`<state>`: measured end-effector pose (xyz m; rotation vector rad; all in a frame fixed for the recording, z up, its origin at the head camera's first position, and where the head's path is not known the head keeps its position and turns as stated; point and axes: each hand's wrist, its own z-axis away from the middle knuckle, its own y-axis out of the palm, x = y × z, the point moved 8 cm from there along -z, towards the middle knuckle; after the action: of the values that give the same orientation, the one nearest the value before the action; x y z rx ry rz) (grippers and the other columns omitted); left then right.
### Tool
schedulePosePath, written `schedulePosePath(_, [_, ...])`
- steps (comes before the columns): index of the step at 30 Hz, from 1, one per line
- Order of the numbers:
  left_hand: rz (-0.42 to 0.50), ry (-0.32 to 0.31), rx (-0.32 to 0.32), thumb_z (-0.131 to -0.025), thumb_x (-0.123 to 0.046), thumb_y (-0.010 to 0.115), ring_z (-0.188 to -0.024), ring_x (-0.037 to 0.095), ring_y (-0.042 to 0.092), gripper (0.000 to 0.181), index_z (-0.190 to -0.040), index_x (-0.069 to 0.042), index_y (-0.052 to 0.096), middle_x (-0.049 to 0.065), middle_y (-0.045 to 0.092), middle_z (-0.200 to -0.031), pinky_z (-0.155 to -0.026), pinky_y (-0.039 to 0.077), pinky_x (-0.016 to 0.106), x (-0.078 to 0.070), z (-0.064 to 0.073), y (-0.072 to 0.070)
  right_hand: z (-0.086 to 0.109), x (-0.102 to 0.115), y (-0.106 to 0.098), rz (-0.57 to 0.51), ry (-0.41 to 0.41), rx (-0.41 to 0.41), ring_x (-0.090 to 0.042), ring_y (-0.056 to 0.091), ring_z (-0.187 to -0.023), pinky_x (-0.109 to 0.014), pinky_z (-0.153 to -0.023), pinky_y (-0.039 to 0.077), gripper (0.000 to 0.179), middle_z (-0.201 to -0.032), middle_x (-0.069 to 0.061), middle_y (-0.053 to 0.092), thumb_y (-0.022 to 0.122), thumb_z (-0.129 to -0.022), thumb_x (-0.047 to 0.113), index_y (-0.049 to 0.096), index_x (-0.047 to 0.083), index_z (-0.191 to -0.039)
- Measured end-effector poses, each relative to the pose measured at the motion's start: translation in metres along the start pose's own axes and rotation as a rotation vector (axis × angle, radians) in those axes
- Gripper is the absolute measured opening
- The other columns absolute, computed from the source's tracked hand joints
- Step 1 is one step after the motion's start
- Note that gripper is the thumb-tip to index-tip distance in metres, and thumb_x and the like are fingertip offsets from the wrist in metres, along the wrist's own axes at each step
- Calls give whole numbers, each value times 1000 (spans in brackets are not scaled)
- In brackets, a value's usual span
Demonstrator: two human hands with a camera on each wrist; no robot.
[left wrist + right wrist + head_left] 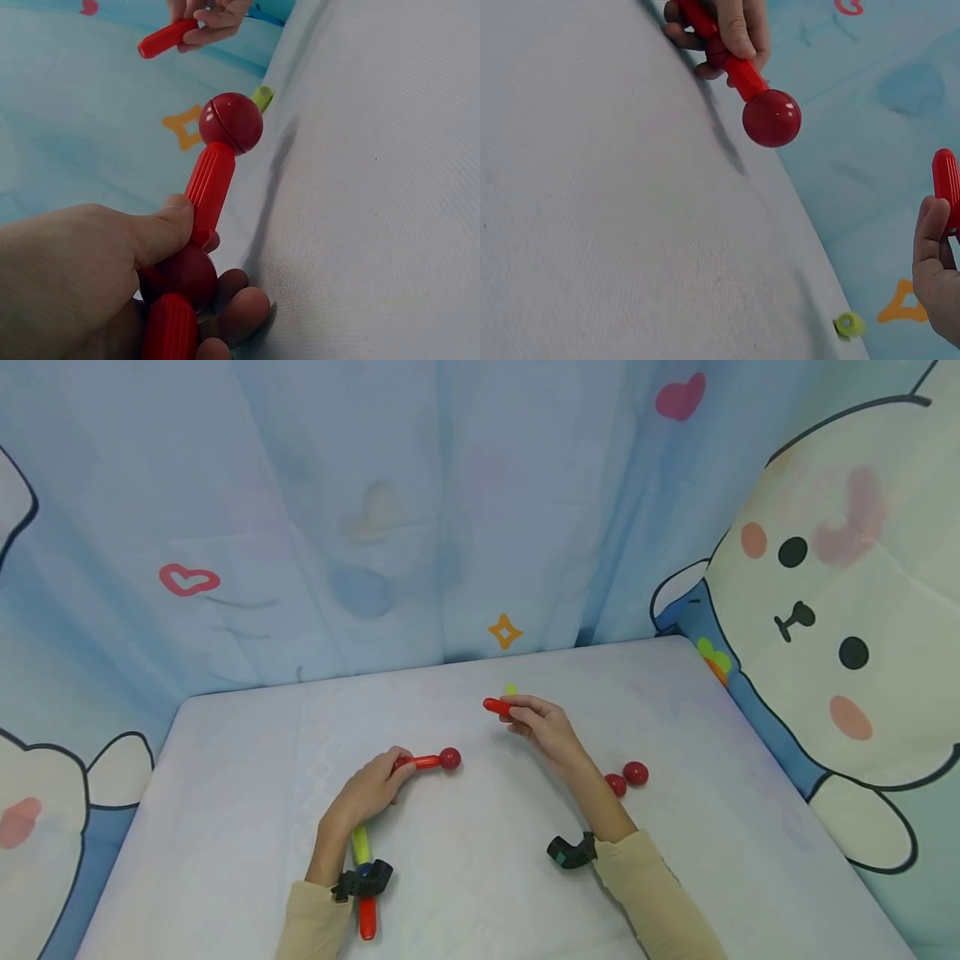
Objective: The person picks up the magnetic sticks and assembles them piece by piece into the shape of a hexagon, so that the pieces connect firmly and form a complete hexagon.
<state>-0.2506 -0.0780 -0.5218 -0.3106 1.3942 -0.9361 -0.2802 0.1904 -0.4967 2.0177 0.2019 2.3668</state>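
My left hand (372, 783) grips a chain of red ribbed rods and dark red balls over the left-middle of the table. In the left wrist view, the far ball (231, 124) caps the upper rod (211, 187). The thumb lies along that rod, by a second ball (184, 277) lower down, with another rod (171, 330) below it. Farther back and to the right, my right hand (546, 731) pinches a single red rod (497, 706) between thumb and fingers. Its free end points left, apart from the chain, and its other end is hidden by the fingers.
Two red balls (635, 773) lie by the right forearm. A yellow-green piece (511, 690) is behind the right hand, near the table's back edge. Under the left wrist lie a yellow-green rod (362, 845) and a red rod (367, 918). A blue printed curtain (420, 527) hangs behind.
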Motion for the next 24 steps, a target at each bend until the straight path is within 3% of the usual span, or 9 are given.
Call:
schedulePosePath(13, [26, -17, -34, -100, -37, 52, -59, 16, 51, 28, -119, -18, 57, 2, 55, -70, -61, 39, 30, 0, 1, -5, -1, -6, -1, 45, 28, -20, -30, 62, -103, -17, -81, 53, 37, -113, -2, 61, 58, -98, 18, 57, -4, -128])
schedulePosePath(18, [40, -44, -27, -100, -36, 52, -59, 17, 50, 28, -122, -18, 56, 4, 56, -68, -61, 38, 30, 2, 1, -6, -2, -12, 3, 171, 69, 8, -30, 62, -99, -21, -83, 53, 34, -104, -5, 67, 58, -97, 19, 61, 0, -125])
schedulePosePath(24, [30, -45, -21, -100, -37, 51, -59, 17, 50, 29, -122, -19, 56, 4, 57, -68, -61, 37, 29, 3, 0, -5, -1, -17, 8, 255, 107, 39, -25, 61, -96, -27, -88, 51, 30, -113, -12, 65, 58, -97, 19, 64, 4, -122])
